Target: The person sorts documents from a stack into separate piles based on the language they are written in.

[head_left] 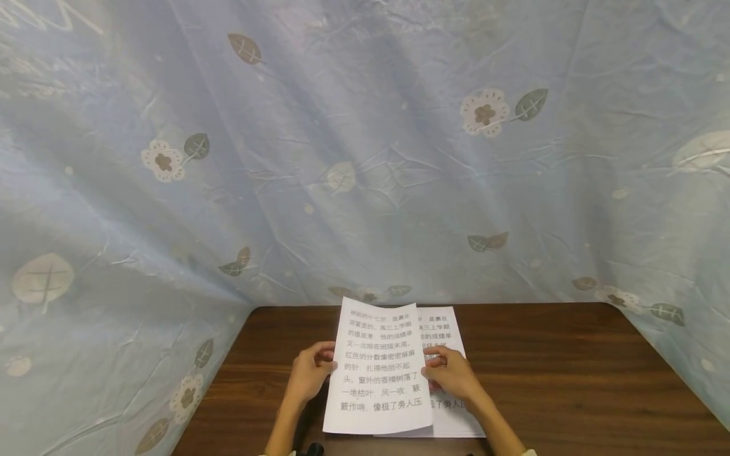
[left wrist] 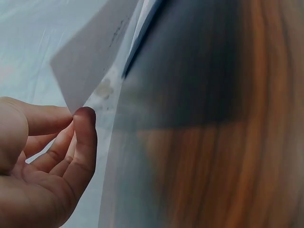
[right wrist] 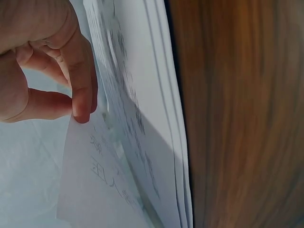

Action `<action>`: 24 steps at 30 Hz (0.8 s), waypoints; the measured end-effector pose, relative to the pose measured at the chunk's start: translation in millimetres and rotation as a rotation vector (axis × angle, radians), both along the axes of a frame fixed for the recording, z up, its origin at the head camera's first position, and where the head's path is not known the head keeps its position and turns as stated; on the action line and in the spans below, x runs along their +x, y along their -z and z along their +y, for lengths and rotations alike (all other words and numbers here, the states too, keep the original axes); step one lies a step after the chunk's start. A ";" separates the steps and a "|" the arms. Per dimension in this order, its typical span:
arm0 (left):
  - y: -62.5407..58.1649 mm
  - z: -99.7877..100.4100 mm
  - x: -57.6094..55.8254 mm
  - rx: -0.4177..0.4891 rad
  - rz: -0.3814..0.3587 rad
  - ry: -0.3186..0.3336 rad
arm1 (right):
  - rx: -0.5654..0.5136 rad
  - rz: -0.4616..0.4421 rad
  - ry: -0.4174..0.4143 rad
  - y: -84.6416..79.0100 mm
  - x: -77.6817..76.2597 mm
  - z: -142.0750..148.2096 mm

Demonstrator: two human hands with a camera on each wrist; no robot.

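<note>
Sheet (head_left: 376, 373) pinched in left grip (head_left: 309, 372) and right grip (head_left: 453, 375); papers (head_left: 447, 423) beneath partly hidden (left side unseen).

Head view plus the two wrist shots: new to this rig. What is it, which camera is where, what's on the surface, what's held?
No robot here: a person works bare-handed. The wide picture comes from a camera worn on the head, looking forward and down. The other two come from a camera on each wrist, looking at that hand's work.

The left hand and right hand hold up one printed sheet, its edges pinched in the fingers. Behind it, more printed paper lies on a dark wood-grain table; the right wrist view shows several layers. Beyond hangs a pale blue cloth with flowers and leaves.
</note>
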State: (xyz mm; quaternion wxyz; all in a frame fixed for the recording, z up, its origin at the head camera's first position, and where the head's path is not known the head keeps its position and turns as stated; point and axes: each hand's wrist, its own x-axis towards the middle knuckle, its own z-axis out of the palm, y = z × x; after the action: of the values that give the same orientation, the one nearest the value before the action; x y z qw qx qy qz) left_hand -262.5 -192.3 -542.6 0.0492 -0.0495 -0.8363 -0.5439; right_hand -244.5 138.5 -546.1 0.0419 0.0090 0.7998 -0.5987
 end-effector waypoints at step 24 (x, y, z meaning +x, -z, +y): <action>6.3 -81.4 9.9 0.010 -0.114 -0.106 | -0.090 -0.001 -0.109 1.9 -0.4 -73.4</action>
State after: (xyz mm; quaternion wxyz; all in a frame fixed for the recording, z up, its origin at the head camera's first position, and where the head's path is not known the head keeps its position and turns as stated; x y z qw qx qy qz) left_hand -252.6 -273.7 -548.8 0.0306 0.0261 -0.8364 -0.5467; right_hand -244.9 65.1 -548.0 0.0751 -0.0364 0.7714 -0.6309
